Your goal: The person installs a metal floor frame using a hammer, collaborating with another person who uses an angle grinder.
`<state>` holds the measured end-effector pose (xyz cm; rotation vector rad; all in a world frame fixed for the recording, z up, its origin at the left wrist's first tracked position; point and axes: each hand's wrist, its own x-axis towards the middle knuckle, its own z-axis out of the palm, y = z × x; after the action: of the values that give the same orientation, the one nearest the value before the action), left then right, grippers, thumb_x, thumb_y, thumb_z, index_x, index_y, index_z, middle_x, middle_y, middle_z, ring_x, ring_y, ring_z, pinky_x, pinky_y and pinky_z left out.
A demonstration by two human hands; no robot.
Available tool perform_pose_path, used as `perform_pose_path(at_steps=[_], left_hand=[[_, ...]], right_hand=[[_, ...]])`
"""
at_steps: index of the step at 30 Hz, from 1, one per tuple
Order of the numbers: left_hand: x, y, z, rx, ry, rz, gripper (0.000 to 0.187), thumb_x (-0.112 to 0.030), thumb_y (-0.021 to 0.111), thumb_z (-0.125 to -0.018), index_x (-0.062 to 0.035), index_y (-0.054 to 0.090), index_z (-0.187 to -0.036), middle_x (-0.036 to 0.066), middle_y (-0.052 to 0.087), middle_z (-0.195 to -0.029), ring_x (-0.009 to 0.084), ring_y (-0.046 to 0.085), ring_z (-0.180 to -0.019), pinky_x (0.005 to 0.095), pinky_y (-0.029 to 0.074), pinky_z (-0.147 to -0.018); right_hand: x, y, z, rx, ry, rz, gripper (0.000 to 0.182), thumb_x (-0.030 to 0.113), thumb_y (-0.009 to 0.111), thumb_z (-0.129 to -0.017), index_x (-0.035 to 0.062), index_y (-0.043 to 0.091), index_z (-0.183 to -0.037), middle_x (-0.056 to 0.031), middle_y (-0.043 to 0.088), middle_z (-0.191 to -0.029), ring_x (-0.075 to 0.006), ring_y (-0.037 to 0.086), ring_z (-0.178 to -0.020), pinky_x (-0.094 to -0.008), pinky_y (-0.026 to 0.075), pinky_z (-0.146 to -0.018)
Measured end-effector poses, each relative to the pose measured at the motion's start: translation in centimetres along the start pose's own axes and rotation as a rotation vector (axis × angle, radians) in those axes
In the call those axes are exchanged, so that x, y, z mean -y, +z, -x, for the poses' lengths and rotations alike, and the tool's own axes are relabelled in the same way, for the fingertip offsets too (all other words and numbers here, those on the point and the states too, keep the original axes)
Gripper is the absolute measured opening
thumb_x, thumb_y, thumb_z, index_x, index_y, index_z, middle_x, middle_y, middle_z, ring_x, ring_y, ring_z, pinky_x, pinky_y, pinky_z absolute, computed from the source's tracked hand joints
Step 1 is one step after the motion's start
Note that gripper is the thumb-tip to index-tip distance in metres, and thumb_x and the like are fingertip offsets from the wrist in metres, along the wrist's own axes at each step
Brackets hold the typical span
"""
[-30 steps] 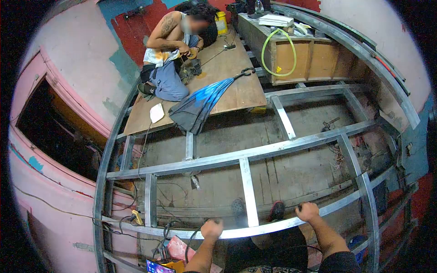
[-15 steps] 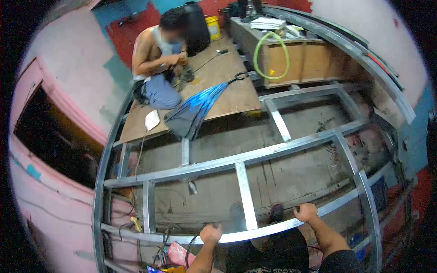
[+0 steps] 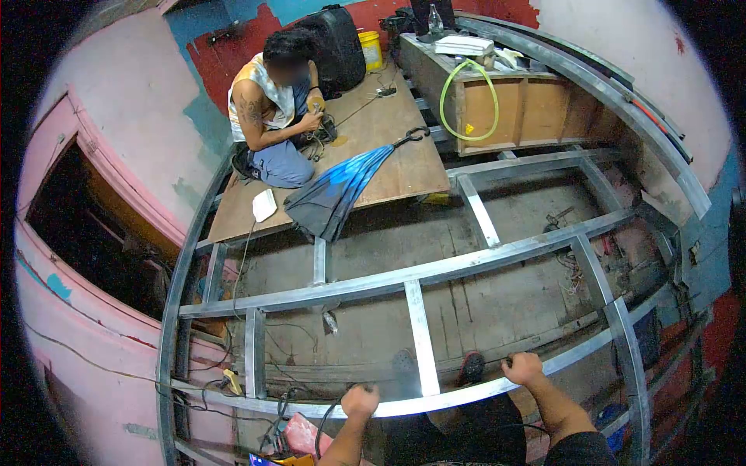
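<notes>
At the near bar, my left hand [image 3: 360,401] and my right hand [image 3: 523,369], well apart, curl closed over the metal [image 3: 443,401].

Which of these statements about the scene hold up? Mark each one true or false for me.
1. The left hand and right hand are both on the nearest metal beam. True.
2. The umbrella stands upright against a wall. False: it lies on the wooden board.
3. A yellow-green hose hangs in a loop in front of the wooden cabinet. True.
4. The other person is standing. False: they are down low on the board.
</notes>
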<state>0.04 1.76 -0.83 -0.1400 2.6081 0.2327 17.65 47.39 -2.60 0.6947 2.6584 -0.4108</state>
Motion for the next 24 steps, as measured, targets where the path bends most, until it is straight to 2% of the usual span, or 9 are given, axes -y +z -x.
perform_pose_path(at_steps=[3, 8, 16, 22, 24], left_hand=[[0.2, 0.3, -0.4, -0.003, -0.029, -0.039, 0.067, -0.061, 0.060, -0.096, -0.0022, 0.081, -0.119, 0.026, 0.078, -0.123, 0.0405, 0.075, -0.119, 0.0482, 0.055, -0.107], [0.1, 0.0, 0.0, -0.021, 0.028, 0.001, 0.065, -0.061, 0.058, -0.096, -0.0031, 0.084, -0.112, 0.026, 0.079, -0.119, 0.0412, 0.076, -0.116, 0.0488, 0.056, -0.104], [0.3, 0.5, -0.4, -0.037, 0.002, -0.010, 0.065, -0.061, 0.059, -0.094, -0.0037, 0.084, -0.113, 0.025, 0.079, -0.118, 0.0416, 0.076, -0.114, 0.0498, 0.058, -0.101], [0.4, 0.5, -0.4, -0.026, 0.012, 0.004, 0.066, -0.060, 0.059, -0.093, -0.0032, 0.083, -0.116, 0.025, 0.079, -0.121, 0.0429, 0.076, -0.115, 0.0501, 0.057, -0.103], [0.3, 0.3, -0.2, -0.032, 0.024, 0.001, 0.066, -0.060, 0.059, -0.093, -0.0029, 0.082, -0.117, 0.025, 0.079, -0.121, 0.0431, 0.075, -0.116, 0.0501, 0.057, -0.104]], right_hand=[[0.7, -1.0, 0.4, -0.005, 0.009, -0.004, 0.049, 0.053, 0.062, -0.097, 0.0097, 0.083, -0.107, -0.0227, 0.080, -0.104, -0.0450, 0.077, -0.101, -0.0564, 0.060, -0.093], [0.4, -0.5, 0.1, 0.011, 0.021, -0.009, 0.051, 0.055, 0.063, -0.097, 0.0093, 0.083, -0.108, -0.0234, 0.080, -0.105, -0.0452, 0.076, -0.103, -0.0559, 0.060, -0.094], [0.8, -1.2, 0.4, 0.043, 0.040, -0.010, 0.053, 0.057, 0.064, -0.096, 0.0091, 0.083, -0.109, -0.0232, 0.080, -0.107, -0.0446, 0.077, -0.104, -0.0554, 0.059, -0.096], [0.1, -0.1, 0.2, 0.002, 0.031, -0.026, 0.052, 0.057, 0.065, -0.095, 0.0095, 0.083, -0.109, -0.0222, 0.080, -0.107, -0.0433, 0.077, -0.104, -0.0548, 0.060, -0.096], [0.0, 0.0, 0.2, -0.049, -0.034, -0.054, 0.051, 0.056, 0.065, -0.095, 0.0100, 0.083, -0.108, -0.0217, 0.080, -0.104, -0.0437, 0.077, -0.101, -0.0550, 0.060, -0.094]])
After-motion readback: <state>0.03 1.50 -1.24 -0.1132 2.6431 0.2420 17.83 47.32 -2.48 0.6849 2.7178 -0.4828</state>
